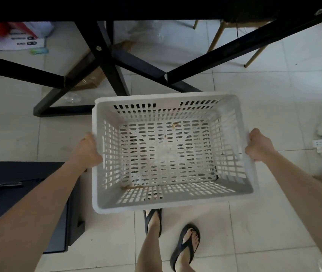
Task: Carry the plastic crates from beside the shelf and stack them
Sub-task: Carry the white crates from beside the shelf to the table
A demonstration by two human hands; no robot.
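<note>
White crate (168, 152) (empty) carried between left hand (88, 149) and right hand (259, 145), both clenched on its rim; stacking outstanding.

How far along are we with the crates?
Done: one white crate is picked up, empty and off the floor. In hand: the left hand and right hand grip its side rims over the tiles, near the black table. Left: stacking it; no stack or other crates show here.
</note>
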